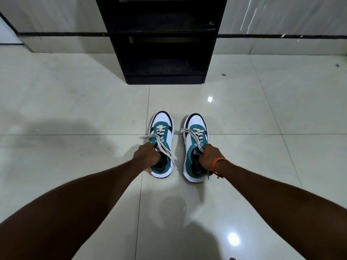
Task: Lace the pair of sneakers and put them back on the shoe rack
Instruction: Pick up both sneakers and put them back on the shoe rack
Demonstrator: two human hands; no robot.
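Fingers of the left hand (146, 156) curl into the collar opening of the left sneaker (162, 145), closed over its outer wall, with the thumb side down against the sole edge. Fingers of the right hand (211, 158) hook into the collar of the right sneaker (195, 147) in the same way, clamped on the tongue and inner wall. Individual fingertips are hidden inside both shoes. An orange wristband (220, 162) sits on the right wrist.

Both sneakers appear laced through to the top eyelets. Loose white lace ends (169, 149) trail over the near side of the left sneaker and fan sideways from the right one. A collar grip gives each hand one rigid hold for carrying, so this reads as the pick-up for the return step. Whether the soles rest on the floor (75, 109) or are just clear of it cannot be told.

Relative to the shoe rack (163, 53): the sneakers sit directly in front of it, toes pointing at it, side by side with a narrow gap between them, and apart from its base by a stretch of bare tile. The rack is a black open-fronted unit against the wall. Its lowest shelf is open and looks unoccupied, though the interior is dark. The side panels bound the opening, so the pair probably needs to enter close together. Dangling lace ends could snag on the shelf front edge.
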